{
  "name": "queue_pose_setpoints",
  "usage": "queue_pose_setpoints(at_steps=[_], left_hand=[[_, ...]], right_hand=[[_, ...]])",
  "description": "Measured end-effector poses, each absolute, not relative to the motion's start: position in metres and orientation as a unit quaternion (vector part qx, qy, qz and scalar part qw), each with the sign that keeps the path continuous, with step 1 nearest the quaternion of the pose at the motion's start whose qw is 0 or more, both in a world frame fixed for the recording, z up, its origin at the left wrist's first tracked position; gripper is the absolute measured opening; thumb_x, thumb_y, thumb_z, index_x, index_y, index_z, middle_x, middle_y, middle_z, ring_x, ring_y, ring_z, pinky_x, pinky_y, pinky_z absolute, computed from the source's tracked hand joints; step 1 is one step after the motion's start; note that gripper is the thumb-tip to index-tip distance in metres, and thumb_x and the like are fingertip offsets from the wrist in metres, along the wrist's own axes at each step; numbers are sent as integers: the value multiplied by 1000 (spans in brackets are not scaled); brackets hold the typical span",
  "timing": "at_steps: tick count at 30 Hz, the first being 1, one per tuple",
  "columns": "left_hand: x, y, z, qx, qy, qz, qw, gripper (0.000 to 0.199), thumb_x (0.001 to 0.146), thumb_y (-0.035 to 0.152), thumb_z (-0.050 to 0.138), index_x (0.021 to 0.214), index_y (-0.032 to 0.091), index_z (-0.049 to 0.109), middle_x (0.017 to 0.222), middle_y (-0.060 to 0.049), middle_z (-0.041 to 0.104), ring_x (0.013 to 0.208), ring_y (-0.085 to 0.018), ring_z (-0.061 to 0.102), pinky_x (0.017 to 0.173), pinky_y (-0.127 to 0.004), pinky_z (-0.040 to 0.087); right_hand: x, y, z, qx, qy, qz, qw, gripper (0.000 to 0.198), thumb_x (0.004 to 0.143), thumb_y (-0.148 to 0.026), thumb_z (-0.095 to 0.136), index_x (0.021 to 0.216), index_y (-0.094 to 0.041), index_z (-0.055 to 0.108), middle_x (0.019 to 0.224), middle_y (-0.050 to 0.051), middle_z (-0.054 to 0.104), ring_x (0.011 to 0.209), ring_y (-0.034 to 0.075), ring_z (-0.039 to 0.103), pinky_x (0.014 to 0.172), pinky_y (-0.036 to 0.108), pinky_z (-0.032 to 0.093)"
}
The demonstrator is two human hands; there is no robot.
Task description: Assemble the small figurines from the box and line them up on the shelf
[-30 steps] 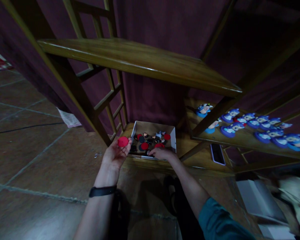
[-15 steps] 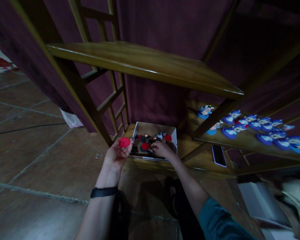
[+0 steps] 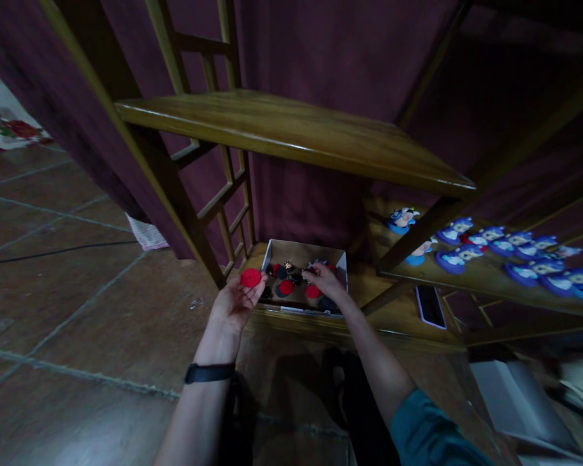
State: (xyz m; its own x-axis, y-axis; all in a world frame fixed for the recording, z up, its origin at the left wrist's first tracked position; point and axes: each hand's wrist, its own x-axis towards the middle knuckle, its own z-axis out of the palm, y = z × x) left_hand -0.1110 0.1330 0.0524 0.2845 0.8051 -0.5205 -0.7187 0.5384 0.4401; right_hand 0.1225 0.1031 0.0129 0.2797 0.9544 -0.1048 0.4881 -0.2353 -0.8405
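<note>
My left hand (image 3: 232, 307), palm up, holds a flat red disc (image 3: 250, 277) at its fingertips, just left of an open cardboard box (image 3: 307, 251). Inside the box lie dark figurines and bases; a red disc (image 3: 285, 287) sits on a dark round base, and another red disc (image 3: 313, 291) lies near the front. My right hand (image 3: 326, 282) reaches over the box's right half with its fingertips pinched together. Whatever is between them is too small and dim to name.
A wooden shelf board (image 3: 282, 129) juts out above the box. On the right shelf stand several blue-based figurines (image 3: 459, 257). A phone (image 3: 430, 307) lies on the lower board. A grey box (image 3: 519, 395) rests on the floor at right, and a cable (image 3: 68, 248) runs at left.
My right hand has lifted slightly and moved a little right and back within the box, uncovering a red disc near the front. My left hand keeps the red disc. The view has shifted slightly.
</note>
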Motion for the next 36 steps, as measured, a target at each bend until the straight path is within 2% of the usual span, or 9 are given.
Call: queue_pose_setpoints(at_steps=[3, 6, 10, 19, 22, 28, 36], left_hand=[[-109, 133, 50, 65, 365, 484, 793, 18, 85, 15, 42, 90, 7, 57, 86, -17, 66, 84, -25, 66, 65, -37, 57], [-101, 129, 52, 66, 380, 471, 794, 17, 85, 14, 41, 88, 7, 56, 85, -17, 66, 83, -24, 66, 67, -38, 57], [-83, 120, 56, 75, 388, 441, 806, 17, 84, 13, 42, 87, 9, 58, 83, -15, 67, 79, -21, 66, 70, -38, 57], [-68, 111, 56, 74, 356, 422, 831, 14, 82, 10, 45, 86, 9, 59, 79, -12, 67, 74, -17, 66, 75, -35, 56], [-76, 116, 57, 71, 356, 447, 818, 15, 83, 11, 45, 88, 8, 58, 84, -14, 67, 79, -20, 66, 72, -36, 57], [-97, 128, 56, 25, 400, 467, 788, 20, 85, 17, 45, 96, 7, 57, 90, -19, 66, 83, -25, 66, 61, -33, 58], [-104, 136, 51, 40, 466, 475, 745, 18, 84, 14, 44, 94, 10, 58, 84, -14, 65, 74, -19, 65, 60, -29, 56]], right_hand=[[127, 103, 26, -637, -353, 433, 531, 25, 69, -40, 64, 79, -18, 58, 64, -3, 60, 53, 10, 54, 49, 21, 42], [120, 97, 36, -512, -286, 546, 598, 26, 63, -34, 72, 78, -17, 59, 70, -1, 64, 57, 9, 58, 54, 21, 48], [104, 89, 43, -452, -257, 607, 601, 28, 63, -26, 74, 86, -17, 60, 75, -1, 66, 61, 9, 62, 62, 23, 53], [95, 82, 47, -412, -320, 620, 585, 33, 63, -21, 73, 93, -19, 59, 85, -1, 67, 73, 10, 64, 74, 23, 53], [100, 82, 47, -445, -320, 588, 595, 32, 62, -24, 74, 90, -20, 58, 83, -1, 65, 71, 9, 63, 70, 23, 53], [111, 91, 37, -568, -290, 523, 566, 29, 65, -30, 69, 89, -20, 55, 72, -3, 61, 53, 8, 57, 48, 20, 50], [133, 98, 34, -590, -247, 484, 597, 21, 63, -26, 63, 79, -19, 53, 70, -2, 59, 53, 9, 55, 53, 25, 53]])
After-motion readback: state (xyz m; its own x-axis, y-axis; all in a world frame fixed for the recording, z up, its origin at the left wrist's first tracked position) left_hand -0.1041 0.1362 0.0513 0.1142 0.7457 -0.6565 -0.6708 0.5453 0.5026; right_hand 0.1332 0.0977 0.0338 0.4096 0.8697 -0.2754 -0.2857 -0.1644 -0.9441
